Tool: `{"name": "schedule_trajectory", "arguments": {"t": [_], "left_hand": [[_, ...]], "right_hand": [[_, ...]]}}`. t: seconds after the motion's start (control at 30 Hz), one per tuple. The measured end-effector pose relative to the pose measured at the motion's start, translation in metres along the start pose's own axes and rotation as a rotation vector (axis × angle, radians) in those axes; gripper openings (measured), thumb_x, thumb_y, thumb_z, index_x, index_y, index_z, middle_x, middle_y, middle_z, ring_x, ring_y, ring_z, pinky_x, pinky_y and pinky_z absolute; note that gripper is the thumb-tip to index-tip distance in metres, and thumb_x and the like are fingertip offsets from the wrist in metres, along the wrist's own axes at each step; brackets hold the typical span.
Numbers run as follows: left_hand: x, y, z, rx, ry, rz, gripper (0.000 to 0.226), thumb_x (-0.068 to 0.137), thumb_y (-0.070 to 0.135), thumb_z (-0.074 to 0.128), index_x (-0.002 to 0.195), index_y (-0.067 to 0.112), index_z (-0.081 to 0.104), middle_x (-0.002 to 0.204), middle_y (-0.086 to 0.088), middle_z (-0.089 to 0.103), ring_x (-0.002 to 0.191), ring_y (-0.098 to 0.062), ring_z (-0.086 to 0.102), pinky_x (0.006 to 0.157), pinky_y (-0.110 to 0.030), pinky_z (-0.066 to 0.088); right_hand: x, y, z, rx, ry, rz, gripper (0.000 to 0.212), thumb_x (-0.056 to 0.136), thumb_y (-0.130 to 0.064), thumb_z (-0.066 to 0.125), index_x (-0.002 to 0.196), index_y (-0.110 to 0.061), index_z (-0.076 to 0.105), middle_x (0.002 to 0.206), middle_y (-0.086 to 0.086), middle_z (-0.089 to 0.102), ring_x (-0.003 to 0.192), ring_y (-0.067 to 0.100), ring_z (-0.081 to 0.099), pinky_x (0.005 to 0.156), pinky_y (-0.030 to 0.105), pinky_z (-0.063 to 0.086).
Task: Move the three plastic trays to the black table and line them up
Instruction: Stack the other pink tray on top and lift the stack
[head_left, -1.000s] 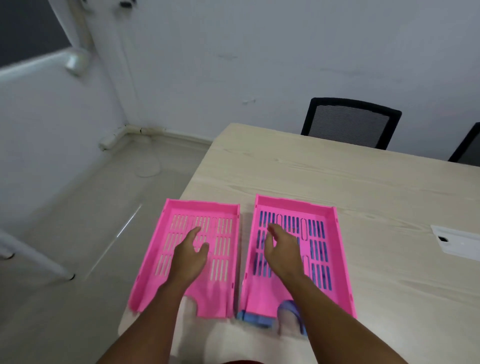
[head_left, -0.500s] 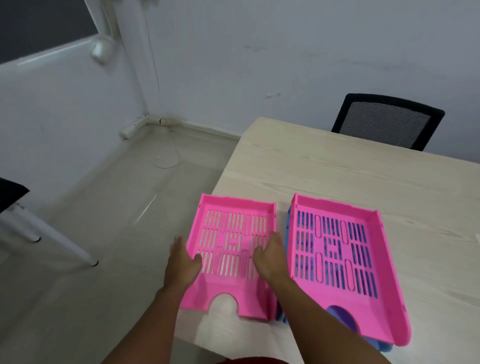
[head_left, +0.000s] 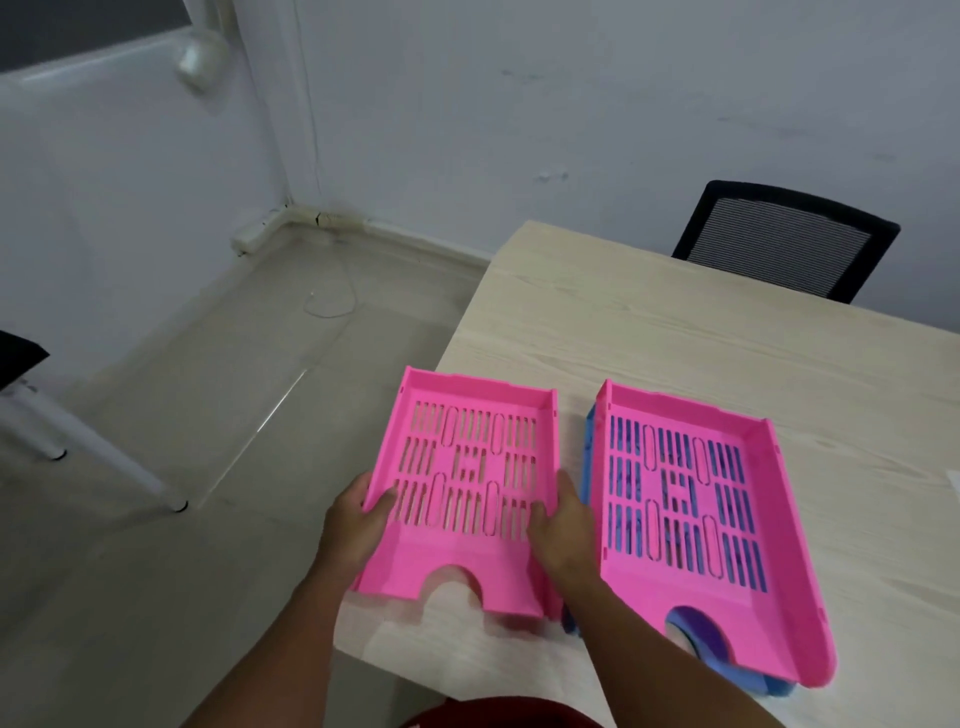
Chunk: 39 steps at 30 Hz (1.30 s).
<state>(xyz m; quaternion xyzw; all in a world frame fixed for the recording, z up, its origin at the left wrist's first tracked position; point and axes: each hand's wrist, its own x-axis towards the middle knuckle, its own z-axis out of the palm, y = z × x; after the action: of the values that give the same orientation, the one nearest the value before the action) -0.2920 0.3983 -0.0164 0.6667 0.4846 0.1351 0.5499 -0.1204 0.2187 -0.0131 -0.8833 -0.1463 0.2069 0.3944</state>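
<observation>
Both hands, left hand (head_left: 358, 519) and right hand (head_left: 563, 525), now grip the pink tray (head_left: 470, 488) by its sides, raised since before.

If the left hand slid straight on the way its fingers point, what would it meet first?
The left hand grips the left wall of the pink tray, thumb inside. Its fingers point toward the tray's slotted floor, so it would likely run along that floor first; depth is unclear.

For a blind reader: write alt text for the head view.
Two hands, left and right, grip the sides of a pink tray at a wooden table's corner. Beside it, another pink tray sits on a blue tray.
</observation>
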Motion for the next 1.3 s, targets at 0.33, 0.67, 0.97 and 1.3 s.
{"name": "schedule_trajectory", "arguments": {"t": [0.33,0.67,0.97,1.3], "left_hand": [[-0.007,0.052,-0.016,-0.168,0.028,0.18,0.028,0.095,0.012,0.056,0.112,0.033,0.064,0.103,0.002,0.075,0.097,-0.023,0.071,0.088,-0.045,0.056],[-0.055,0.118,0.074,-0.23,-0.111,0.326,0.043,0.085,0.037,0.062,0.127,0.028,0.06,0.112,0.016,0.073,0.107,-0.007,0.068,0.096,-0.037,0.052],[-0.115,0.134,0.175,-0.225,-0.211,0.356,0.029,0.091,0.034,0.064,0.107,0.059,0.061,0.105,0.016,0.075,0.098,-0.01,0.072,0.087,-0.046,0.058],[-0.128,0.117,0.204,-0.168,-0.167,0.269,0.028,0.092,0.025,0.064,0.117,0.038,0.061,0.104,0.016,0.075,0.097,-0.005,0.071,0.091,-0.045,0.057]], "right_hand": [[0.018,-0.045,-0.041,0.247,0.152,-0.167,0.055,0.096,0.006,0.052,0.149,-0.007,0.044,0.149,0.008,0.053,0.123,0.007,0.049,0.109,0.027,0.036],[0.03,0.004,-0.171,0.402,0.246,-0.099,0.049,0.095,0.001,0.056,0.143,-0.008,0.054,0.141,0.012,0.061,0.125,0.024,0.061,0.109,0.045,0.047],[0.007,0.094,-0.268,0.421,0.319,-0.01,0.045,0.094,-0.005,0.059,0.138,-0.014,0.06,0.135,0.002,0.066,0.118,0.016,0.065,0.107,0.046,0.049],[-0.004,0.117,-0.273,0.406,0.256,0.049,0.045,0.098,-0.01,0.054,0.142,-0.018,0.056,0.14,-0.002,0.063,0.122,0.013,0.062,0.107,0.043,0.05]]}}
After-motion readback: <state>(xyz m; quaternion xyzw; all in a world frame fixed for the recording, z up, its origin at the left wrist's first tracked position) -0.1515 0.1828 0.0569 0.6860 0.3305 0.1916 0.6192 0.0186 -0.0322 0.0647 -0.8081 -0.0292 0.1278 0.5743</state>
